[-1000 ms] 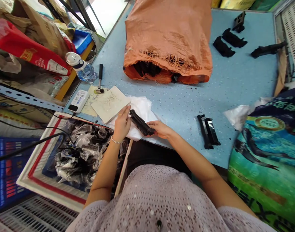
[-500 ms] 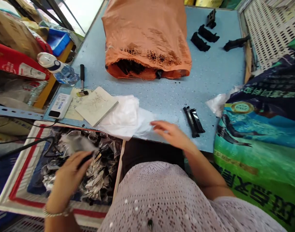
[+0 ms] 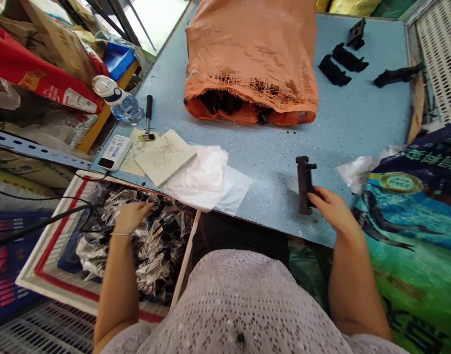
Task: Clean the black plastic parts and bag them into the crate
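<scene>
My right hand (image 3: 334, 210) rests at the near edge of the speckled blue table (image 3: 269, 147), its fingers against a black plastic part (image 3: 304, 184) that lies lengthwise away from me. My left hand (image 3: 131, 219) is down on a heap of black parts in clear plastic bags (image 3: 147, 250), inside a shallow red-and-white bordered tray (image 3: 59, 255). No single piece shows in that hand. The heap hides the tray's floor.
An orange woven sack (image 3: 251, 64) with black parts inside lies on the table. Several black parts (image 3: 343, 64) sit beyond it. Nearby are a white plastic sheet (image 3: 199, 177), a pale board (image 3: 165, 157), a small hammer (image 3: 147, 118) and a water bottle (image 3: 124, 108).
My left hand has dropped from above the tray onto the bagged heap, and the wrapped piece it held is no longer visible. My right hand has moved right and taken the black part, now turned lengthwise.
</scene>
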Demonstrator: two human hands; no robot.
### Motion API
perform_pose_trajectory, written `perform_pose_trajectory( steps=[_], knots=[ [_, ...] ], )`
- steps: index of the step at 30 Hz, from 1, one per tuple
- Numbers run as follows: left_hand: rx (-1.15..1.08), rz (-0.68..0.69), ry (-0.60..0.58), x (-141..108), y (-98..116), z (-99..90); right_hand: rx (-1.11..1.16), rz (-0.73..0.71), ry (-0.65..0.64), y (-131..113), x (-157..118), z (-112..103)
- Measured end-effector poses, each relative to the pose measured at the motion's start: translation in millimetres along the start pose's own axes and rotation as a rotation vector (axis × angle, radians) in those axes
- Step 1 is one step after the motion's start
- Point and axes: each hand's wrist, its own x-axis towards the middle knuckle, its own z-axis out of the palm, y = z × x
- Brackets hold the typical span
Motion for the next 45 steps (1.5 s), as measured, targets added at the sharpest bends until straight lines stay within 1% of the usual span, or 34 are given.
perform_pose_trajectory(
  steps=[1, 2, 3, 4, 5, 6, 7, 8, 10, 13, 14, 15, 16, 17, 18, 20, 22, 23, 24, 25, 26, 29, 30, 31, 33, 35, 36, 38, 40, 41, 43, 44, 45],
  knots=[
    [-0.082, 0.067, -0.014, 7, 38, 16.9, 0.157, -0.016, -0.032, -17, 2, 12],
    [-0.174, 0.160, 0.020, 15, 76, 34.9, 0.301, -0.019, -0.088, -34, 5, 25],
    [-0.242, 0.255, 0.075, 23, 112, 52.5, 0.439, -0.004, -0.170, -52, 9, 40],
    [-0.278, 0.328, 0.133, 31, 144, 68.4, 0.544, 0.009, -0.247, -69, 13, 55],
    [-0.300, 0.355, 0.180, 40, 171, 81.5, 0.616, 0.013, -0.304, -84, 18, 69],
    [-0.323, 0.357, 0.208, 50, 189, 90.9, 0.682, 0.010, -0.348, -98, 22, 82],
    [-0.341, 0.350, 0.230, 59, 200, 96.4, 0.746, 0.007, -0.378, -109, 26, 94],
    [-0.375, 0.328, 0.237, 67, 204, 98.2, 0.814, 0.006, -0.408, -120, 30, 103],
    [-0.517, 0.247, 0.190, 81, 197, 93.5, 0.964, 0.018, -0.487, -139, 36, 120],
    [-0.835, 0.096, 0.007, 89, 177, 79.8, 1.146, 0.055, -0.685, -168, 45, 144],
    [-0.918, 0.081, -0.035, 88, 173, 75.9, 1.180, 0.064, -0.746, -177, 48, 153],
    [-0.971, 0.092, -0.046, 86, 171, 72.6, 1.202, 0.072, -0.788, -185, 51, 162],
    [-0.985, 0.126, -0.028, 83, 169, 69.6, 1.213, 0.082, -0.805, -192, 54, 169],
    [-0.950, 0.173, 0.015, 79, 168, 66.7, 1.211, 0.096, -0.796, -196, 56, 176],
    [-0.861, 0.223, 0.067, 76, 166, 63.8, 1.195, 0.109, -0.770, -197, 57, 180],
    [-0.576, 0.303, 0.163, 70, 162, 58.2, 1.129, 0.131, -0.707, -192, 57, 181],
    [-0.319, 0.347, 0.203, 67, 156, 54.5, 1.042, 0.117, -0.625, -180, 51, 173],
    [-0.253, 0.359, 0.203, 67, 154, 54.0, 1.010, 0.096, -0.586, -174, 47, 168],
    [-0.233, 0.369, 0.193, 67, 153, 54.3, 0.996, 0.076, -0.569, -168, 42, 162],
    [-0.246, 0.380, 0.182, 67, 152, 55.2, 0.997, 0.065, -0.591, -163, 36, 157],
    [-0.277, 0.393, 0.177, 66, 152, 56.5, 1.007, 0.065, -0.660, -160, 31, 154],
    [-0.355, 0.455, 0.207, 57, 155, 58.0, 1.053, 0.145, -0.991, -155, 18, 155],
    [-0.353, 0.486, 0.232, 50, 156, 56.8, 1.074, 0.169, -1.059, -155, 16, 158],
    [-0.339, 0.524, 0.258, 42, 156, 54.8, 1.101, 0.183, -1.084, -155, 15, 161],
    [-0.301, 0.597, 0.314, 21, 157, 49.6, 1.146, 0.198, -1.058, -157, 14, 168],
    [-0.285, 0.683, 0.328, -1, 158, 46.6, 1.142, 0.223, -1.008, -158, 14, 172],
    [-0.288, 0.738, 0.299, -11, 159, 47.2, 1.129, 0.235, -0.981, -159, 14, 173],
    [-0.322, 0.849, 0.174, -27, 163, 53.3, 1.105, 0.209, -0.904, -161, 11, 175],
    [-0.366, 0.909, 0.027, -35, 167, 63.3, 1.052, 0.092, -0.773, -164, 5, 176],
    [-0.381, 0.902, -0.017, -38, 170, 67.8, 0.990, 0.013, -0.691, -165, -1, 176],
    [-0.383, 0.858, -0.037, -43, 174, 71.2, 0.804, -0.130, -0.521, -169, -15, 175],
    [-0.378, 0.839, -0.018, -48, 176, 68.6, 0.715, -0.184, -0.460, -171, -23, 172],
    [-0.376, 0.823, 0.009, -55, 177, 62.7, 0.655, -0.229, -0.430, -173, -32, 169]
  ],
)
